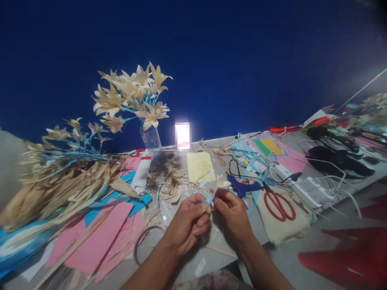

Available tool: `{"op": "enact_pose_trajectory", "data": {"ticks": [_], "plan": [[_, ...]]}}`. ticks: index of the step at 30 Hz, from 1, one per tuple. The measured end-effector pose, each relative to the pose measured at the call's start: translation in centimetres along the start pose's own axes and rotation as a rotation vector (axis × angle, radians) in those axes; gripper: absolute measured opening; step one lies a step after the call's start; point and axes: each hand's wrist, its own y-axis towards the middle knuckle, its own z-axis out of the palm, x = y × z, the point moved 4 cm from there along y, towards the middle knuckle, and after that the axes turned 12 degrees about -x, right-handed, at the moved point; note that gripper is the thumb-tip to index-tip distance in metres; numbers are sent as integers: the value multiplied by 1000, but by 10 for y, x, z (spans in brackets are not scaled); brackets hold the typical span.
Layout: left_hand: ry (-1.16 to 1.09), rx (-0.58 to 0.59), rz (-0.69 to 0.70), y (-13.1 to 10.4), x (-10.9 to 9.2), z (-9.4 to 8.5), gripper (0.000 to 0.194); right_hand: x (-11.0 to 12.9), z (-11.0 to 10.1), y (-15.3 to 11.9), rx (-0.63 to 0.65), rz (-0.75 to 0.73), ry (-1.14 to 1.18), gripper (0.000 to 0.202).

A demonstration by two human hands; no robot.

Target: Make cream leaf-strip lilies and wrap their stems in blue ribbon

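Note:
My left hand (193, 219) and my right hand (231, 209) meet over the near part of the table, fingertips almost touching. Between them is a thin light-blue strip (214, 195). The left thumb and fingers pinch it, and the right thumb and forefinger close on its other side. A yellow sheet (199, 167) lies just beyond my hands. To the right rest a dark blue glue gun (244, 186) and red-handled scissors (279, 206), the scissors partly on a folded cream cloth (282, 227).
A clear vase (152, 141) holds pale flowers (136, 92) at the back left. Dried husks (66, 189) and pink sheets (99, 237) cover the left side. Power strips (305, 189) with white cables and black shoes (338, 161) lie right. A red chair (347, 253) stands lower right.

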Motion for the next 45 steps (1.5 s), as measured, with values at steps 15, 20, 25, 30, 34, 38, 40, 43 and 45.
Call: {"op": "enact_pose_trajectory", "data": {"ticks": [15, 20, 25, 30, 34, 38, 40, 43, 45], "plan": [[-31, 27, -128, -1, 3, 2, 32, -1, 15, -1, 183, 300, 329, 28], [21, -15, -48, 2, 4, 0, 34, 2, 17, 0, 135, 263, 323, 28], [318, -216, 169, 0, -1, -5, 33, -2, 9, 2, -49, 153, 162, 28], [611, -396, 489, -11, -12, -2, 24, -4, 9, 3, -163, 82, 69, 29], [718, -404, 749, -16, -15, -4, 12, -3, 11, 0, -215, -57, -70, 26], [802, -378, 875, -12, -17, -9, 8, -4, 13, -2, -238, -75, -158, 27], [684, -425, 726, -7, -17, -16, 14, -5, 16, -2, -172, -46, -155, 30], [379, -347, 342, 1, -13, -20, 29, -8, 16, 0, -69, 33, -117, 37], [182, -241, 185, 3, -13, -17, 36, -15, 10, 3, -71, 96, -85, 39]]}}
